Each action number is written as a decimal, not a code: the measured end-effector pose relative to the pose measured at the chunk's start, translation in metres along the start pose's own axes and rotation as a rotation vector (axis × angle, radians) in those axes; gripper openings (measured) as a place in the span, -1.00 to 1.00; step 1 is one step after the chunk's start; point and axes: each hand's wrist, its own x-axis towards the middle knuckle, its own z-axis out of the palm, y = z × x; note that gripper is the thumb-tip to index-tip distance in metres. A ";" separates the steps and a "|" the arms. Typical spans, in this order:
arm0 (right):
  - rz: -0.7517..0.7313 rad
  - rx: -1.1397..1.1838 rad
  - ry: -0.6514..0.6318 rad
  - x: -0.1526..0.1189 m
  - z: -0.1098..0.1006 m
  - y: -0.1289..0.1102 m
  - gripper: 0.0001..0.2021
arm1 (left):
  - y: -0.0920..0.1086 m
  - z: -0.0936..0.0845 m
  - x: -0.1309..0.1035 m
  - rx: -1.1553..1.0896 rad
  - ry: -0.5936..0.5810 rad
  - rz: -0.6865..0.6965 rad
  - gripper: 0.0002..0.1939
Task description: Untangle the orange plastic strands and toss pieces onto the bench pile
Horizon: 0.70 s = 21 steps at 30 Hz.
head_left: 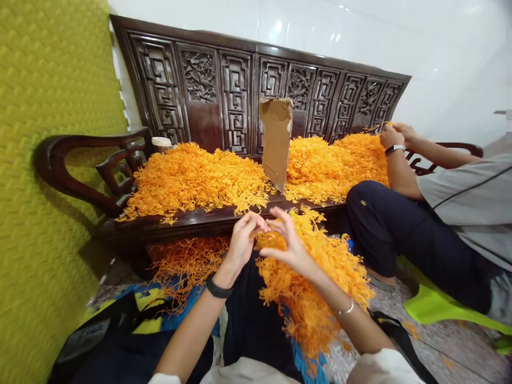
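My left hand (245,234), a dark band on its wrist, is raised before the bench edge with thumb and fingers pressed together. Whatever they pinch is too small to make out. Beside it, my right hand (288,244) has its thumb and fingers apart, its fingertips close to the left fingers, and I see nothing held in it. Just behind and below the right hand is a big heap of orange, thin, branching strands (320,272), lying over my right leg. Another orange pile (200,178) covers the left part of the bench.
An upright cardboard piece (276,141) divides the bench's left pile from a right pile (332,160). A white-lidded cup (161,144) stands at the back left. At right sits another person (400,213), hands at the right pile. More strands (188,266) hang below the dark carved bench (192,217).
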 end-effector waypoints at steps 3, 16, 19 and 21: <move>-0.063 -0.407 0.029 -0.025 0.024 0.030 -0.36 | 0.013 -0.010 -0.012 -0.048 0.058 0.027 -0.70; -0.071 -0.964 0.253 -0.073 0.032 0.038 -0.58 | 0.081 -0.016 -0.074 0.004 0.157 0.104 -0.64; 0.047 -0.992 0.286 -0.075 0.033 0.033 -0.55 | 0.091 -0.007 -0.082 0.039 0.156 0.132 -0.65; 0.135 -0.975 0.315 -0.076 0.030 0.032 -0.53 | 0.102 -0.005 -0.089 0.069 0.188 0.190 -0.67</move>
